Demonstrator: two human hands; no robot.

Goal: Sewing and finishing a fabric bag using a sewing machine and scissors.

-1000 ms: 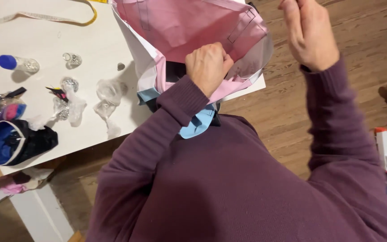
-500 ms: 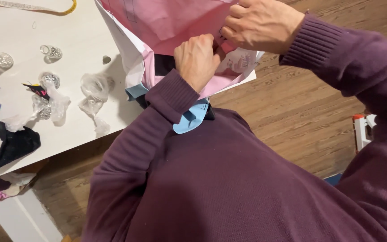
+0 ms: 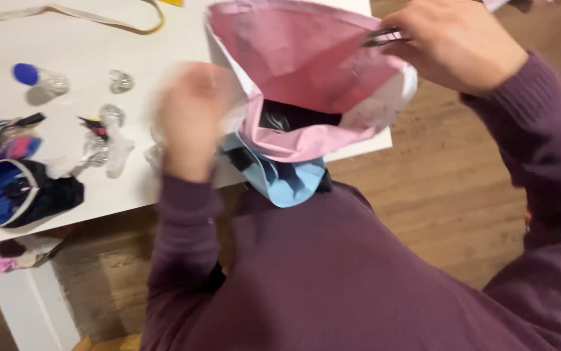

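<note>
Two hands on one soft item. Pink fabric bag [image 3: 313,71] sits at near right edge of the white desk [image 3: 66,58], mouth open toward camera, a dark object inside, too dim to ID. A pale blue fabric piece [image 3: 290,182] hangs below bag, over the desk edge.

Right hand [image 3: 456,42]: fingers closed on the far right rim of bag, pinching it w/ what looks like a thin dark strap or zip pull [image 3: 381,36]; holds the mouth up and open.

Left hand [image 3: 189,120]: motion-blurred, just left of bag's near left wall. Fingers loosely curled as far as visible; cannot tell if they hold anything or touch the cloth.

Handling (judgement): thin cloth, light, limp, no stiffness; sags wherever unsupported, so mouth collapses w/o a rim hold. Not fragile, not slippery. Best hold = hem at two opposite pts, or the strap.

Left on desk: small clear bottle w/ blue cap [image 3: 40,78], clear crumpled plastic bits [image 3: 115,140], dark blue-lined pouch [image 3: 17,195] at near left, cream strap [image 3: 85,16] far.
</note>
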